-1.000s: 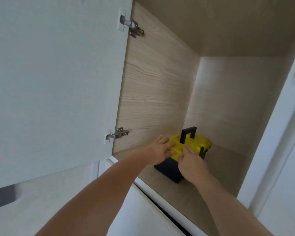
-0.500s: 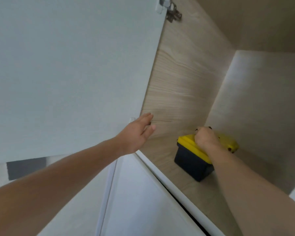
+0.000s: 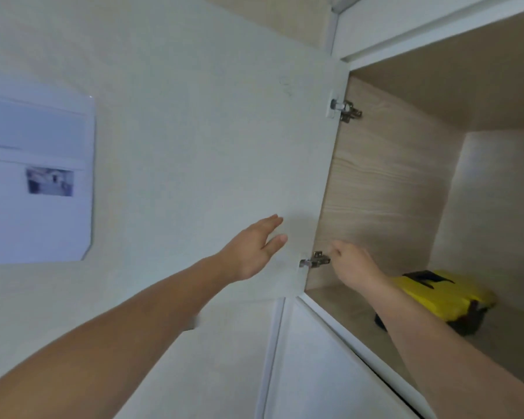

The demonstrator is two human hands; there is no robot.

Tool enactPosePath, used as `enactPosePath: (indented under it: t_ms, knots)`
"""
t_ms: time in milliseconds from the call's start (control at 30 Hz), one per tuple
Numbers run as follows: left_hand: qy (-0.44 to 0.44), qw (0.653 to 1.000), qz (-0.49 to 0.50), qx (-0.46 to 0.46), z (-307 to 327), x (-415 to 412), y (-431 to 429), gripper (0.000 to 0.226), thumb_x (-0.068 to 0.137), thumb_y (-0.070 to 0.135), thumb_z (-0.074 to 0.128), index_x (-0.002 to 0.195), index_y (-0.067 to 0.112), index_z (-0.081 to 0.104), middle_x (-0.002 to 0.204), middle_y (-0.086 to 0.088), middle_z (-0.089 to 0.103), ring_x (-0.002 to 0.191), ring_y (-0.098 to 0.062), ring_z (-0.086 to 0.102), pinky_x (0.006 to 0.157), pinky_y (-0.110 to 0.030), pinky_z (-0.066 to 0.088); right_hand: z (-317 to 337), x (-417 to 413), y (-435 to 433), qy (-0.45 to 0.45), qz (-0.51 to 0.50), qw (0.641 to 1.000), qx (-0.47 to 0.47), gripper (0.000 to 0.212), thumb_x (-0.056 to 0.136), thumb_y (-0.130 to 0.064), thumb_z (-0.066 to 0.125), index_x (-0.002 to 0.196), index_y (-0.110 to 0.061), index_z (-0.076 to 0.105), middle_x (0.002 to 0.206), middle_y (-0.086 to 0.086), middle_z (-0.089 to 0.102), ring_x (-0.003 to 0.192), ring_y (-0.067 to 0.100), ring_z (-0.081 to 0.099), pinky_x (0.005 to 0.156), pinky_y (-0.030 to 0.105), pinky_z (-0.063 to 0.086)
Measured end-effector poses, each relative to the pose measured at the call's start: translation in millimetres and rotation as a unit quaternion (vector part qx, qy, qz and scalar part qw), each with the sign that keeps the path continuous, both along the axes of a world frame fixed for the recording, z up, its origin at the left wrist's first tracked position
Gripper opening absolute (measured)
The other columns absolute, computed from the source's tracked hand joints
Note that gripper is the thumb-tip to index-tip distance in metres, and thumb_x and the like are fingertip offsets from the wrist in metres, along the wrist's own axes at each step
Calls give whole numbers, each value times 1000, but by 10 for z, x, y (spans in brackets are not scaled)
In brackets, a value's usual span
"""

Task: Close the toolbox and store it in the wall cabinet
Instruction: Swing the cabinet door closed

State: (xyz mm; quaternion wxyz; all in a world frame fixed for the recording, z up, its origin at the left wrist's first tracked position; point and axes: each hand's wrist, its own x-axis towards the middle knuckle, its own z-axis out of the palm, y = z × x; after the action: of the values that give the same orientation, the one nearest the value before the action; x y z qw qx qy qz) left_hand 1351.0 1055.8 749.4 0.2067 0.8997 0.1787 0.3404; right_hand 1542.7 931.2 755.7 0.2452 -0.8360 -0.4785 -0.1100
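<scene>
Both hands have come off the toolbox (image 3: 445,294) since a second ago, so the storing looks done and closing the cabinet door (image 3: 209,146) seems next. The left hand (image 3: 254,249), open with fingers spread and holding nothing, reaches over the door's inner face, left of its lower hinge (image 3: 315,261). The right hand (image 3: 351,264), loosely curled and empty, hovers just right of that hinge. Beyond it, the toolbox sits shut on the cabinet floor.

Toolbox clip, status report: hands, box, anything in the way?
Left hand open against open cabinet door. Right hand empty, near lower hinge. Toolbox shut, on cabinet floor. Nothing blocking.
</scene>
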Motion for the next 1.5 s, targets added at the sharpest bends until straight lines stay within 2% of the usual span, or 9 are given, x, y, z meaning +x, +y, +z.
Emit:
enactPosePath:
  t_ms: [167,300,600,767,933,1033,1133,1267,1500]
  knots:
    - [-134,987,88,-22,243,-819,-63,48,97,42,43,141,22,43,147,4,44,133,-13,41,108,-27,28,329,-1046,72,-69,162,981,83,45,98,-20,43,143,-12,44,149,11,46,134,25,44,109,31,33]
    - [-314,913,259,-9,331,-1520,162,33,93,21,49,125,17,54,128,-1,56,114,-18,53,96,-35,43,516,-1723,171,-138,259,950,111,48,99,-27,39,146,-22,38,153,-2,38,138,16,38,109,28,30]
    - [-223,895,361,-136,353,-2011,811,52,81,-2,48,133,-2,43,134,-22,40,121,-37,42,101,-42,39,599,-2282,337,-173,307,930,106,49,99,-33,36,147,-32,32,154,-12,33,139,9,33,109,29,34]
    - [-256,895,310,-195,439,-1864,870,52,78,-4,45,130,-2,44,125,-17,48,114,-36,52,94,-43,45,537,-2171,393,-152,306,934,109,48,99,-31,39,146,-33,34,152,-14,36,136,7,36,108,27,34]
    - [-266,896,287,-210,399,-1694,920,43,76,-1,45,117,-13,51,122,-36,52,112,-49,53,93,-54,47,458,-2085,359,-129,302,939,103,48,98,-29,41,146,-32,36,150,-14,38,135,8,38,108,27,35]
    - [-289,894,272,-207,423,-1733,923,11,84,10,51,90,7,60,94,-18,55,85,-30,56,73,-36,46,426,-1995,293,-116,294,943,107,48,98,-28,41,146,-30,36,150,-12,38,135,9,38,109,29,35]
    - [-308,899,243,-194,355,-1764,858,22,83,14,55,92,-4,62,77,-18,50,68,-32,48,61,-33,43,414,-1929,195,-104,284,945,122,48,98,-27,42,145,-28,38,150,-8,40,133,12,41,108,32,36]
    - [-336,903,220,-150,210,-1789,401,35,78,11,70,110,6,55,80,2,53,66,-12,52,59,-14,43,438,-1889,-31,-103,273,946,140,47,97,-24,45,144,-22,41,149,0,43,134,18,43,109,33,36]
    - [-335,941,43,-12,-8,-1445,-1030,44,69,21,80,103,14,54,101,-4,55,81,-12,59,70,-24,52,702,-1963,-754,-179,253,924,223,50,97,-19,46,145,-10,40,152,11,39,139,27,37,114,37,30]
